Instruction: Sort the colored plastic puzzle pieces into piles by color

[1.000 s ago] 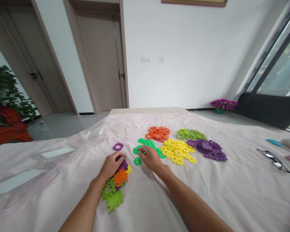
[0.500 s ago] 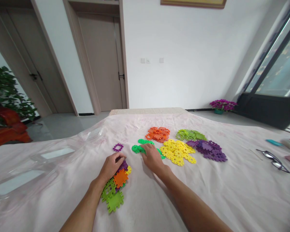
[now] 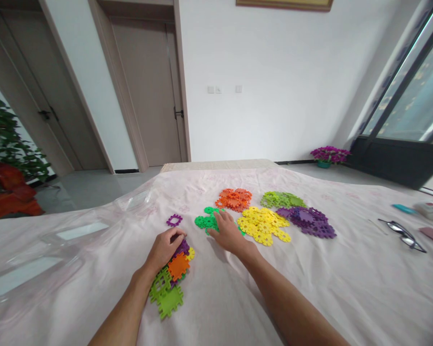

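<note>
My left hand (image 3: 167, 247) is curled over the top of a mixed pile, its fingertips together beside a purple piece (image 3: 182, 246); what they hold, if anything, is hidden. Below it in that pile lie an orange square toothed piece (image 3: 178, 266), lime square pieces (image 3: 170, 301) and a yellow disc (image 3: 191, 253). My right hand (image 3: 229, 234) rests with fingers spread over green notched discs (image 3: 204, 222), partly covering them. Just beyond my left hand lies a purple square frame piece (image 3: 174, 220) by itself.
Around my right hand are heaps of yellow discs (image 3: 263, 225), orange pieces (image 3: 234, 199), lime pieces (image 3: 283, 199) and purple pieces (image 3: 312, 222). Clear plastic packaging (image 3: 81, 229) lies at the left. Glasses (image 3: 404, 235) and a light blue object (image 3: 404, 209) lie at the right.
My right hand's fingers have spread apart over the green discs, uncovering more of them. My left hand stays on the mixed pile. The whole view has shifted slightly.
</note>
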Tool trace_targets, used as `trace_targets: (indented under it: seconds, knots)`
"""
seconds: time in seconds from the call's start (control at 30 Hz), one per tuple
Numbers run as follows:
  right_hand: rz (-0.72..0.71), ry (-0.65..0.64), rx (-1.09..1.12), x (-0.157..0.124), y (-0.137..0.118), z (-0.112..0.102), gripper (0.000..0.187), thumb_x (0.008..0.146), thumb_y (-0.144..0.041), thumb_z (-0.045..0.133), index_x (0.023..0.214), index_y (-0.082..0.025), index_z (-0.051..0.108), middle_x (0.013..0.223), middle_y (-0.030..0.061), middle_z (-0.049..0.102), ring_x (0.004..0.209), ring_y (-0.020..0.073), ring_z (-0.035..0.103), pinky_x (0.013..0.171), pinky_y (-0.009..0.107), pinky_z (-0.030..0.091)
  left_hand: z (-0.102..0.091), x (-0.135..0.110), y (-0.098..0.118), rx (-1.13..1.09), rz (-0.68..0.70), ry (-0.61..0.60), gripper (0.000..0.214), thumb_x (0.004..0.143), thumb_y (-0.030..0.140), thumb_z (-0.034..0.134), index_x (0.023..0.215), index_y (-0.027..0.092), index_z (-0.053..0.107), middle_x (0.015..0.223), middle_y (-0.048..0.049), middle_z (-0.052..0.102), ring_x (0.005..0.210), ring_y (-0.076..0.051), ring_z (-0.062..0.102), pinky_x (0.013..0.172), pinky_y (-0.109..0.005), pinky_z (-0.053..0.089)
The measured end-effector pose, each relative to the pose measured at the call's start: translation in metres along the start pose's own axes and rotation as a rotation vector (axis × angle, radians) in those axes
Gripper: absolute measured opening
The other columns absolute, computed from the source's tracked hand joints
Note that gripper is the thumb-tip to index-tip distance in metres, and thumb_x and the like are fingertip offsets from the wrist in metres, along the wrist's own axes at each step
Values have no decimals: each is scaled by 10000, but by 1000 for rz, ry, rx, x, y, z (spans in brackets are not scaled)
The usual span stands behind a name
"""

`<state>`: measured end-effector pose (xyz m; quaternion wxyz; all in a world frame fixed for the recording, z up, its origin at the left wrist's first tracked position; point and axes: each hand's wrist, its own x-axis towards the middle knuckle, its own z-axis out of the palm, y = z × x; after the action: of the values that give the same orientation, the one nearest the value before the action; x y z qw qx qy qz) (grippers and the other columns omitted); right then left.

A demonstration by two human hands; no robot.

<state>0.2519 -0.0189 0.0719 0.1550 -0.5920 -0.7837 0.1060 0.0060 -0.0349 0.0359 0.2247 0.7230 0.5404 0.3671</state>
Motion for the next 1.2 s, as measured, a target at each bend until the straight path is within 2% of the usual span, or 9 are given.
trace_targets:
  seconds: [0.13,0.3,0.5,0.67,0.77,0.87,1.0,1.13,1.2]
  knots:
    - [81,-124,-53,-10,-5,-19,600,867,-415,639,1408,-197,502,1508,197,414,1378,384,381,1027,534,415,0,0,1,9,-6,-6,275,896,396,504,906,219,714,960,-19,753,912,-197,679,866,-292,487]
    - [58,-190,-46,-17,-10,-19,607,855,-429,657,1404,-225,502,1482,185,444,1369,385,396,1017,541,415,0,0,3,17,-7,2,261,891,388,510,898,225,714,954,-7,752,916,-191,678,868,-283,481]
    - [-111,-132,30,-9,-3,-21,629,870,-400,634,1438,-184,472,1476,168,464,1370,312,413,1098,437,362,0,0,1,20,-6,-9,280,896,406,499,916,227,712,983,-18,755,935,-201,677,878,-295,486]
    - [20,-114,-73,-8,4,-31,428,901,-405,569,1245,-156,618,1236,173,619,1149,318,576,960,421,459,-1,0,0,20,-19,-14,291,892,420,498,915,223,710,975,-24,753,934,-206,676,882,-302,486]
    - [24,-109,-96,-10,4,-29,407,895,-388,579,1233,-166,622,1193,163,639,1106,312,598,928,415,473,-1,0,1,23,-15,-19,298,894,424,490,913,222,709,972,-28,753,931,-208,675,887,-307,488]
    - [-41,-71,-7,-8,5,-23,486,865,-368,634,1317,-196,580,1270,142,622,1181,303,568,980,409,452,-1,-1,1,25,-8,-19,295,898,423,490,915,226,710,975,-23,754,934,-204,678,886,-302,490]
    - [-133,23,184,1,13,-16,564,846,-342,667,1375,-181,555,1342,141,601,1235,287,551,1040,406,430,-1,0,0,26,0,-10,294,895,422,498,917,230,720,980,-17,758,932,-200,685,871,-290,499]
    - [-235,95,372,10,21,-11,514,840,-277,666,1339,-176,591,1350,108,618,1237,243,568,1054,358,431,0,0,0,32,0,-14,297,898,419,497,916,229,725,973,-17,758,924,-198,686,873,-292,498]
    - [-226,132,378,13,26,-12,446,866,-257,628,1305,-179,619,1296,95,653,1187,225,599,1024,339,449,0,-1,0,32,-6,-15,298,899,420,497,918,226,723,971,-19,757,924,-200,684,876,-296,496]
